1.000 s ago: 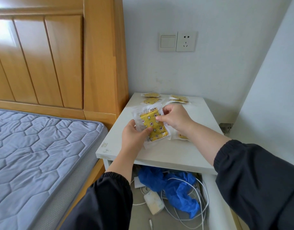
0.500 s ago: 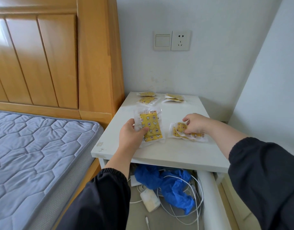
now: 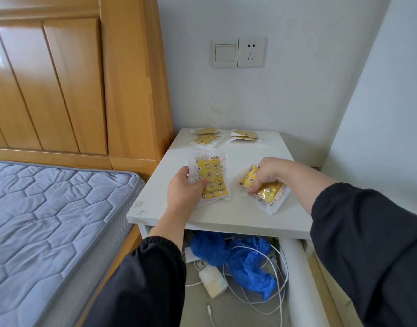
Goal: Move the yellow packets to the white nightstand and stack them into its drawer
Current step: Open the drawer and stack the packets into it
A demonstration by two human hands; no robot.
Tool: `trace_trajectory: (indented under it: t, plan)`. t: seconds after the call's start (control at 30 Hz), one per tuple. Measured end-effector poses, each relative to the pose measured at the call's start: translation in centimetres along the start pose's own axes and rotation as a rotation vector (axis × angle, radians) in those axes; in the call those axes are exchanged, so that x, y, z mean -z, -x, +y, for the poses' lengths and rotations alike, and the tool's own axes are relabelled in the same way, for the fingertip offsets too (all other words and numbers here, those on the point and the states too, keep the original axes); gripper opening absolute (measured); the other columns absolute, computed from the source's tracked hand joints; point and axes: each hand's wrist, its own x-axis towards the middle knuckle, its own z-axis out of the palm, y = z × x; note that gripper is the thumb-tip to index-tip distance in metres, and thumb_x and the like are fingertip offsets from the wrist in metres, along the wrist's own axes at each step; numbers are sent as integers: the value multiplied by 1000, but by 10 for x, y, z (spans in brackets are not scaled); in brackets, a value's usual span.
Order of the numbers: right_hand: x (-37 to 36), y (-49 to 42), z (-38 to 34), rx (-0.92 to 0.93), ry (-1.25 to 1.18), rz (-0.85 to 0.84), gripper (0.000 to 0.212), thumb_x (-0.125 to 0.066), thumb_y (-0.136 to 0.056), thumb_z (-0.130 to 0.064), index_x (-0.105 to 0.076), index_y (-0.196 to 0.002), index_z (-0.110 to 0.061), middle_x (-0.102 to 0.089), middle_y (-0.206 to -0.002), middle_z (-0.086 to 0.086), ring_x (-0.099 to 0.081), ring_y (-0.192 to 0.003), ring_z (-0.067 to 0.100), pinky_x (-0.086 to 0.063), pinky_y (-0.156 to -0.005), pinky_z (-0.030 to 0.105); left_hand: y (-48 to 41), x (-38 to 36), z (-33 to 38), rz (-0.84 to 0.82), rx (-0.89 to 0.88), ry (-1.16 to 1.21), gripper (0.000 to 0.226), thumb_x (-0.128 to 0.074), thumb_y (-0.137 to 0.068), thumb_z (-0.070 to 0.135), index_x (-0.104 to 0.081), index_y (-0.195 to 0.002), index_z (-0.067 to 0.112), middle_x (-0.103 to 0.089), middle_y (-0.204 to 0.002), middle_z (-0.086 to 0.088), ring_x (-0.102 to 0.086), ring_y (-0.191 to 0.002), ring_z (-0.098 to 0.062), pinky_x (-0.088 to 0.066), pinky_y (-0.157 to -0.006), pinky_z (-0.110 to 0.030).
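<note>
On the white nightstand [image 3: 240, 213] my left hand [image 3: 184, 192] grips a stack of yellow patterned packets [image 3: 211, 179] by its near left corner. To the right, my right hand [image 3: 270, 172] pinches another pair of yellow packets [image 3: 266, 193] lying on the top. Several more yellow packets [image 3: 206, 138] lie at the back left, and others [image 3: 244, 135] at the back middle. Below the top, the nightstand's drawer [image 3: 297, 274] stands pulled out.
The drawer holds a blue plastic bag [image 3: 245, 258], white cables [image 3: 277, 291] and a white charger [image 3: 214, 282]. A bed with a grey quilted mattress [image 3: 49, 220] and wooden headboard [image 3: 73, 79] stands at the left. Walls close in behind and to the right.
My right hand left the stack in my left hand, moved right and took hold of the packets lying on the top. The left hand kept its stack almost still.
</note>
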Motion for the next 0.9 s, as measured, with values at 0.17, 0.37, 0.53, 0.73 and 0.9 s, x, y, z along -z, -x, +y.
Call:
trace_trajectory:
  t: [0.17, 0.37, 0.53, 0.73, 0.9]
  plan:
    - [-13, 2, 13, -27, -477, 11, 52, -88, -64, -18, -63, -106, -3, -67, -108, 15, -63, -103, 31, -49, -96, 43, 4, 2, 4, -25, 11, 13, 35, -69, -88, 23, -56, -120, 20, -64, -116, 5, -59, -93, -10, -47, -74, -23]
    - [-21, 41, 30, 1, -879, -108, 22, -60, -90, -6, -58, -111, -3, -66, -90, 16, -65, -78, 29, -55, -70, 40, 36, 4, 13, -104, -20, 0, 33, -66, -90, 21, -54, -120, 22, -58, -105, 12, -56, -92, -7, -42, -63, -13]
    - [-36, 89, 60, 49, -1115, -94, 23, -53, -92, -2, -58, -115, -2, -68, -101, 19, -67, -90, 32, -54, -76, 44, 76, -3, 16, -116, 33, 142, 24, -67, -89, 15, -52, -104, 25, -61, -95, 13, -60, -84, -4, -46, -63, -16]
    - [-83, 150, 91, 34, -1234, 60, 14, -60, -87, 1, -62, -99, -6, -73, -94, 14, -71, -83, 30, -56, -73, 45, 135, -8, -1, -254, 133, 203, 22, -65, -91, 17, -53, -108, 22, -66, -101, 8, -65, -93, -8, -54, -73, -27]
    - [-131, 180, 106, -29, -1211, 105, 18, -62, -85, 4, -65, -97, -8, -73, -89, 12, -71, -80, 29, -58, -72, 46, 171, 2, -33, -422, 220, 125, 29, -65, -89, 11, -55, -114, 22, -69, -107, 4, -67, -98, -13, -55, -83, -32]
